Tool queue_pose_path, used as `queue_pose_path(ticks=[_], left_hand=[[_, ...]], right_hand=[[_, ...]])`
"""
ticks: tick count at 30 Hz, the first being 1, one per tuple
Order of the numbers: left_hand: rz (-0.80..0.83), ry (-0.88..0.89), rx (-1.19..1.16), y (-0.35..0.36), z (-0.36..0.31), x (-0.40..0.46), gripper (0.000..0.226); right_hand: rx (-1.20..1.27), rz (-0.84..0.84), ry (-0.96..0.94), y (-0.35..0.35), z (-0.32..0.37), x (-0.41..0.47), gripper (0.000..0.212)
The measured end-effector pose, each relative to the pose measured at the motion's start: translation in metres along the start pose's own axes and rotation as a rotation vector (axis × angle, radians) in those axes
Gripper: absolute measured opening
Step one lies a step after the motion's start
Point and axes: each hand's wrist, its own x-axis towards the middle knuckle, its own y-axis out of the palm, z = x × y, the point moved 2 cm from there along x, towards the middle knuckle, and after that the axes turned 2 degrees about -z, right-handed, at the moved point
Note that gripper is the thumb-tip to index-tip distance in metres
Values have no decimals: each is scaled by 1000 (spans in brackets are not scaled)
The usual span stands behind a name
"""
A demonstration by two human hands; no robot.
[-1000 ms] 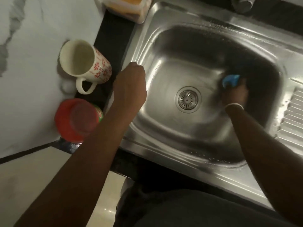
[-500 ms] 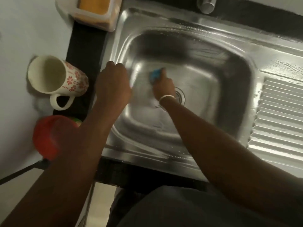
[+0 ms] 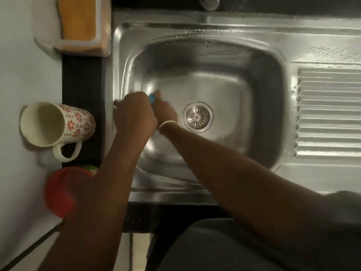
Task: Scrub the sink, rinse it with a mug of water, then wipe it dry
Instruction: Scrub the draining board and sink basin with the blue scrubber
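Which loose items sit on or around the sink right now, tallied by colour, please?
White with red flowers: 1, the mug
Red: 1, the lidded container
Blue: 1, the scrubber in the right hand
Orange: 1, the cloth in a clear tub
Total: 4

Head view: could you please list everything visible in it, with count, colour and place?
sink: one, steel, centre, wet rim
drain strainer: one, steel, basin floor
drainboard: one, ribbed steel, right of basin
tap base: one, metal, top edge
scrubber: one, blue, at basin's left wall
mug: one, white with red flowers, counter left of sink
tub: one, whitish, holding something yellow, top left
red container: one, below mug, partly hidden by arm
left hand: on sink's left edge, grip unclear
right hand: holds scrubber, white wristband
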Motion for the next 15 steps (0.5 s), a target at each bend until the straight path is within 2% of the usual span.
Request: queue_pose_path(ticks=[2,4,8,11,13,15], left_hand=[[24,3,19,-1,-2,-1,21],[31,17,20,-3,-1,0,18],[46,11,-14,-6,-4,1,15],[46,25,-35,-5,-10,-3,17],[47,34,-17,-2,-12,-8,22],[45,32,-7,0,-11,-12,14]], right_hand=[[-56,70,-38,9,-2,-8,32],[-102,-30,-25,-27,-30,0,37],[-37,-342,377,-135,-136,6,59],[-47,-428,555,-149,-176,-22,75],[-45,-441,529,-127,-160,-22,68],[41,-415,379,-95,-119,-8,47]])
